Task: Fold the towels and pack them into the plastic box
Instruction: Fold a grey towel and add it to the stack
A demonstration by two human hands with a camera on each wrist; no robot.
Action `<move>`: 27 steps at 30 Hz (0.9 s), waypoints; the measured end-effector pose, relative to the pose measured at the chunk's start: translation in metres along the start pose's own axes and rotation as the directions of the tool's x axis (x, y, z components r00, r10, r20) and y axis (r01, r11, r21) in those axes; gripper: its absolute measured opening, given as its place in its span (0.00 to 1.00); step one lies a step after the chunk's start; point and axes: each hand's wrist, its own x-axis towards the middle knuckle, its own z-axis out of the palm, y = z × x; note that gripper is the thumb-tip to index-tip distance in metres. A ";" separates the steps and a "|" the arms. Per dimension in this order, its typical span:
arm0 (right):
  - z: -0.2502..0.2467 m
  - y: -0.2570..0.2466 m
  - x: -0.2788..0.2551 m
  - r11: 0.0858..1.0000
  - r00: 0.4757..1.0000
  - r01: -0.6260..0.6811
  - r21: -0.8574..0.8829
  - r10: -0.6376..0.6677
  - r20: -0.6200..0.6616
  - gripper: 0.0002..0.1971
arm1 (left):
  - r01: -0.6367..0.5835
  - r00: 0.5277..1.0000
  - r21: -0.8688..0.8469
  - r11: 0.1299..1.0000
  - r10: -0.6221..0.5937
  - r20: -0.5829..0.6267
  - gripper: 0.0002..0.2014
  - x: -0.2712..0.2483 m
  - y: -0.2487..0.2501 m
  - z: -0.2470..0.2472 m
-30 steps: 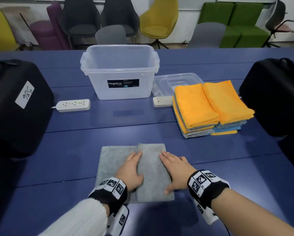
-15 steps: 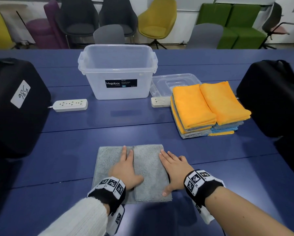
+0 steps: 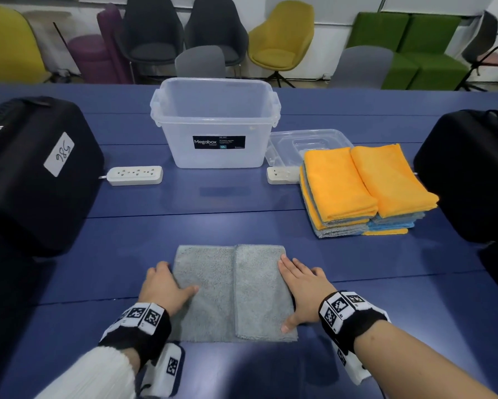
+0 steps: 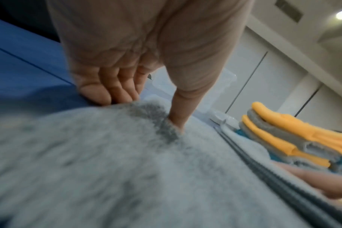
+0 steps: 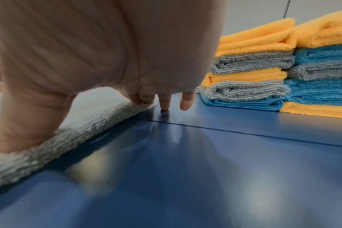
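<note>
A grey towel [image 3: 213, 292] lies flat on the blue table [image 3: 242, 203] in front of me, with its right part folded over the middle. My left hand [image 3: 175, 279] is at the towel's left edge: the thumb [image 4: 178, 117] presses into the pile and the fingers [image 4: 107, 91] curl down at the rim, pinching it. My right hand [image 3: 298, 289] lies flat along the right edge, thumb on the cloth [image 5: 72, 134], fingertips [image 5: 165, 104] on the table. The clear plastic box [image 3: 184, 133] stands open and empty at the back.
A stack of folded orange, grey and blue towels [image 3: 366, 185] sits right of the box, partly on the clear lid [image 3: 308, 139]. Two white power strips [image 3: 135, 175] [image 3: 281, 175] lie near the box. Black cases [image 3: 31, 174] [image 3: 472, 174] flank the table.
My left hand slid from the towel's middle, beside the folded flap, out to its left edge and took hold there. The right hand stayed at the right edge.
</note>
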 end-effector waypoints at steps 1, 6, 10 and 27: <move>-0.001 0.000 0.000 1.000 1.000 -0.001 -0.002 0.001 0.002 0.70 | 0.009 0.998 -0.018 1.000 -0.008 0.055 0.35 0.000 0.002 -0.002; 0.000 0.000 0.001 1.000 1.000 -0.009 0.013 0.008 0.008 0.71 | 0.118 0.961 -0.243 0.963 -0.049 0.272 0.28 -0.005 0.013 -0.004; 0.002 0.001 0.001 0.999 1.000 -0.014 0.033 0.014 0.000 0.71 | 0.119 0.941 -0.629 0.768 0.114 0.317 0.33 -0.018 0.028 -0.014; 0.011 0.002 0.001 0.996 0.995 -0.083 0.038 0.085 -0.057 0.69 | -0.232 0.852 -0.353 0.906 0.364 0.375 0.40 -0.061 0.137 0.079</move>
